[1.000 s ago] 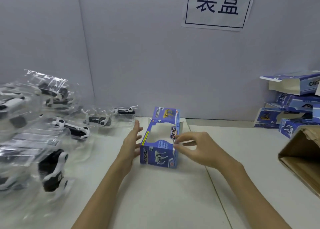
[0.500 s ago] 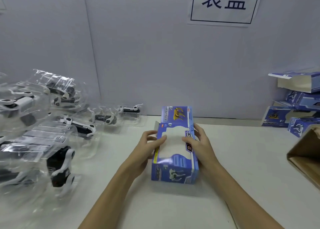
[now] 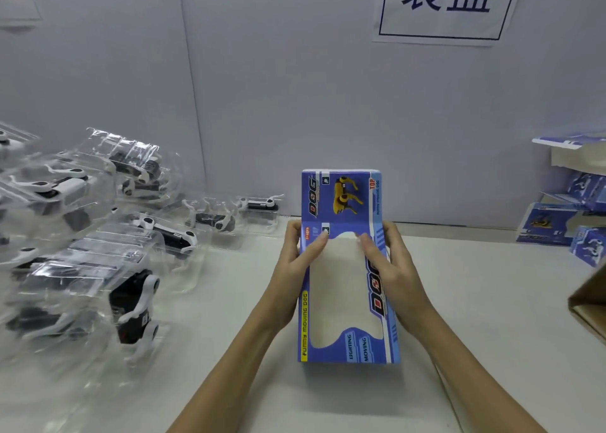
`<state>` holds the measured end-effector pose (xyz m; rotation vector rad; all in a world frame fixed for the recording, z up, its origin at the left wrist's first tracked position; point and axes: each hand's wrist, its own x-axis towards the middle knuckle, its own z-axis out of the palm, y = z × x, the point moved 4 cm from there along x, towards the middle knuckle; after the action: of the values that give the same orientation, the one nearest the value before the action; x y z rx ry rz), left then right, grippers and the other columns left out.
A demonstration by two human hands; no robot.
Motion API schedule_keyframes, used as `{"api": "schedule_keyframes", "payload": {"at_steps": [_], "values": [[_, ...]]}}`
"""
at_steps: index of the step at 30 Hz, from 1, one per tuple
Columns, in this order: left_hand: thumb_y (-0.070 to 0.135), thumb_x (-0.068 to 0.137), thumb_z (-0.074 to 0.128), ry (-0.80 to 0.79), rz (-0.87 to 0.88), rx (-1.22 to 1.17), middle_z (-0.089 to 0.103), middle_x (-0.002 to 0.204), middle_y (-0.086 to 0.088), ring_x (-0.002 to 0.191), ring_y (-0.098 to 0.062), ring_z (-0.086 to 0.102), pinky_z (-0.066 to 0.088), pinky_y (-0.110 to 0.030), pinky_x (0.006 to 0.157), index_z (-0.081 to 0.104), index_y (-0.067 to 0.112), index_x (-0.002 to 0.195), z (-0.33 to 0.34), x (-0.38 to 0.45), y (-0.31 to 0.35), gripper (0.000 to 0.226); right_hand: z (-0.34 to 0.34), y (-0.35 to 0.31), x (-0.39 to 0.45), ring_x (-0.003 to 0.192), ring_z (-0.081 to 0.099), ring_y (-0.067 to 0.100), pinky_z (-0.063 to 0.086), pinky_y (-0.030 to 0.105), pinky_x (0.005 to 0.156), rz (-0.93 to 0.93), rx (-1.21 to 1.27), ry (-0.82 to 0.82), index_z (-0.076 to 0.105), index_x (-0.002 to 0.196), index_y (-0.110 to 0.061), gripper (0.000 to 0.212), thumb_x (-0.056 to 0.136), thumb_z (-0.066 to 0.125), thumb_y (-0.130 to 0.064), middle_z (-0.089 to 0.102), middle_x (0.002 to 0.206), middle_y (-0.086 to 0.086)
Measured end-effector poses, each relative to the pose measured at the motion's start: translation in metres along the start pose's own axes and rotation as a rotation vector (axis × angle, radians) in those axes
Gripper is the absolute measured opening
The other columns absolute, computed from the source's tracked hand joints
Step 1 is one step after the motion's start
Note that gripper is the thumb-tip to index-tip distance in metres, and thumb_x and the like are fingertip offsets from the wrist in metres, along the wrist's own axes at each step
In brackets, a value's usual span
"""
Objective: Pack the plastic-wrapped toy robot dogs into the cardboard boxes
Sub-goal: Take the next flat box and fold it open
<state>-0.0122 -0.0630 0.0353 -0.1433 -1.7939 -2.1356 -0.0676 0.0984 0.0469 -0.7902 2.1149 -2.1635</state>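
Note:
A blue cardboard box (image 3: 341, 344) with a cut-out window and "DOG" lettering lies lengthwise in the middle of the white table (image 3: 229, 383), its far flap (image 3: 339, 196) standing up. My left hand (image 3: 295, 268) grips its left side, thumb across the window's far edge. My right hand (image 3: 390, 268) grips the right side, thumb also on top. Plastic-wrapped toy robot dogs (image 3: 131, 304) lie piled at the left, black and white inside clear packs.
More blue boxes (image 3: 564, 222) are stacked at the far right by the wall. The corner of a brown carton (image 3: 590, 304) juts in at the right edge. A paper sign (image 3: 446, 6) hangs on the grey wall behind.
The box has been turned from lying askew to lengthwise toward me and drawn closer. Both hands went from open near it to gripping its sides.

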Motion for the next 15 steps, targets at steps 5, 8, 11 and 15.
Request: {"api": "schedule_keyframes", "payload": {"at_steps": [5,8,11,15], "values": [[0.072,0.087,0.06,0.155,-0.085,-0.106,0.077,0.117,-0.01,0.101,-0.031,0.076,0.063,-0.046,0.088,0.057,0.012,0.136,0.0,0.002,0.016,0.078,-0.003,-0.015,-0.003,0.125,0.064,0.022,0.06,0.053,0.094,-0.17,-0.007,0.098,0.042,0.143,-0.038,0.051,0.097,0.064,-0.039,0.06,0.137,-0.003],[0.058,0.091,0.065,0.224,0.075,-0.124,0.075,0.118,-0.014,0.1,-0.033,0.076,0.063,-0.048,0.084,0.052,0.01,0.131,-0.007,0.002,0.033,0.064,0.005,-0.033,-0.009,0.142,0.047,0.023,0.062,0.05,0.09,-0.407,-0.081,0.044,0.042,0.146,-0.042,0.048,0.101,0.06,-0.034,0.045,0.151,-0.008],[0.045,0.087,0.066,0.244,0.331,-0.221,0.063,0.131,-0.016,0.1,-0.03,0.075,0.063,-0.037,0.074,0.045,0.036,0.129,-0.011,-0.002,0.052,0.048,0.012,-0.044,-0.013,0.15,0.036,0.029,0.063,0.045,0.091,-0.565,-0.142,-0.037,0.042,0.152,-0.036,0.046,0.107,0.051,-0.042,0.036,0.158,-0.003],[0.035,0.086,0.055,0.209,0.437,-0.052,0.057,0.132,-0.016,0.111,-0.031,0.069,0.059,-0.049,0.09,0.063,0.026,0.126,-0.01,-0.004,0.054,0.042,0.01,-0.033,-0.012,0.134,0.054,0.031,0.052,0.055,0.103,-0.58,-0.268,0.013,0.044,0.145,-0.032,0.039,0.107,0.047,-0.033,0.05,0.148,0.002]]}}
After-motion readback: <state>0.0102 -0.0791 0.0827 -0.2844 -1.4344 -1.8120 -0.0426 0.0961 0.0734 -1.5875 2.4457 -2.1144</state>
